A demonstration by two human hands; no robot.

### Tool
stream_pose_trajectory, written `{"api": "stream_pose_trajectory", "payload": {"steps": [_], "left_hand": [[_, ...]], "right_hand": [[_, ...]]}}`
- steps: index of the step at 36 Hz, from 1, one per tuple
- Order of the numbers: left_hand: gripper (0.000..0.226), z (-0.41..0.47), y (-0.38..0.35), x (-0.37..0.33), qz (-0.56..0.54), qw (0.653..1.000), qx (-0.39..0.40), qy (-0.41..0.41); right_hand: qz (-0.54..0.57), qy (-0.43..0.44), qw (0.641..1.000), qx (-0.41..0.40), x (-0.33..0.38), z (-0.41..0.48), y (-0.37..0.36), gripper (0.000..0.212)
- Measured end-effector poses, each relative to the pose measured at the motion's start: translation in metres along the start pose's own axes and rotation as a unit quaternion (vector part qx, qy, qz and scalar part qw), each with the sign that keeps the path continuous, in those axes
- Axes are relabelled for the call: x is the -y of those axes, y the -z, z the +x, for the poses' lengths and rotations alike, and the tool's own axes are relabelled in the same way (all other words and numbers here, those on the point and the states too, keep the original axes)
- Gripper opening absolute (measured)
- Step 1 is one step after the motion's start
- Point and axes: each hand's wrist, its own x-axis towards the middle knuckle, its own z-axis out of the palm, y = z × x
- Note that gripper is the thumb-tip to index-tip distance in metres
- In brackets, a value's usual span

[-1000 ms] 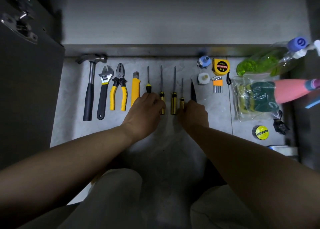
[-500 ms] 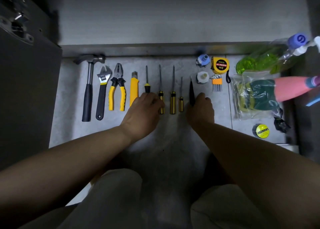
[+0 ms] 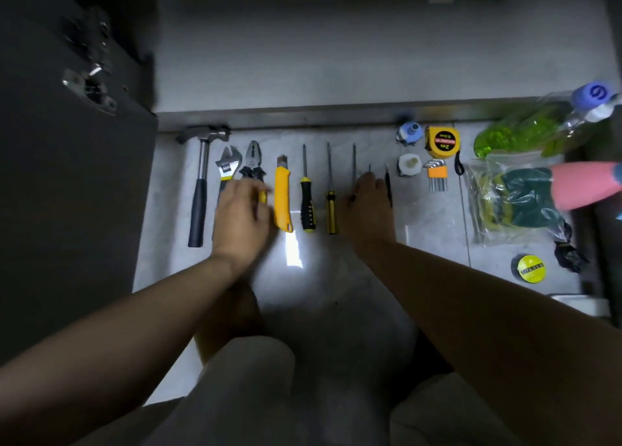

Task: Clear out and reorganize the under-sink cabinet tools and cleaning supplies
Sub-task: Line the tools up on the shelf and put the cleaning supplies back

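Tools lie in a row on the grey tile floor (image 3: 434,223): a hammer (image 3: 198,193), an adjustable wrench (image 3: 229,166), pliers (image 3: 252,162), a yellow utility knife (image 3: 282,199), a black-handled screwdriver (image 3: 307,206) and a yellow-handled screwdriver (image 3: 331,210). My left hand (image 3: 242,216), blurred, lies over the wrench and pliers handles. My right hand (image 3: 368,206) rests with fingers forward on two more screwdrivers, hiding their handles. A thin black tool (image 3: 388,186) lies just right of it.
Right of the row are a blue fitting (image 3: 409,132), white cap (image 3: 409,164), tape measure (image 3: 441,141), hex keys (image 3: 437,174), bagged sponges (image 3: 515,199), green spray bottle (image 3: 525,132), pink bottle (image 3: 585,184) and yellow roll (image 3: 530,268). The open cabinet door (image 3: 67,210) stands left.
My left hand has slid left from the screwdrivers to the pliers and wrench handles. My right hand has shifted slightly left, from the thin black tool onto the short screwdrivers.
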Motion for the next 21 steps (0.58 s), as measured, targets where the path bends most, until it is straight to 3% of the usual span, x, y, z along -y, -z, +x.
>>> {"api": "stream_pose_trajectory", "payload": {"steps": [6, 10, 21], "left_hand": [[0.037, 0.003, 0.031, 0.041, 0.067, 0.973, -0.092, 0.200], [0.046, 0.003, 0.041, 0.061, 0.057, 0.947, -0.061, 0.309], [0.030, 0.008, 0.042, 0.074, -0.001, 0.958, 0.016, 0.286]], "right_hand": [[-0.005, 0.083, 0.990, 0.117, 0.043, -0.002, -0.027, 0.009], [-0.003, 0.117, 0.979, 0.169, 0.058, -0.008, -0.042, 0.012], [0.018, 0.104, 0.969, 0.222, 0.068, -0.024, -0.064, 0.012]]}}
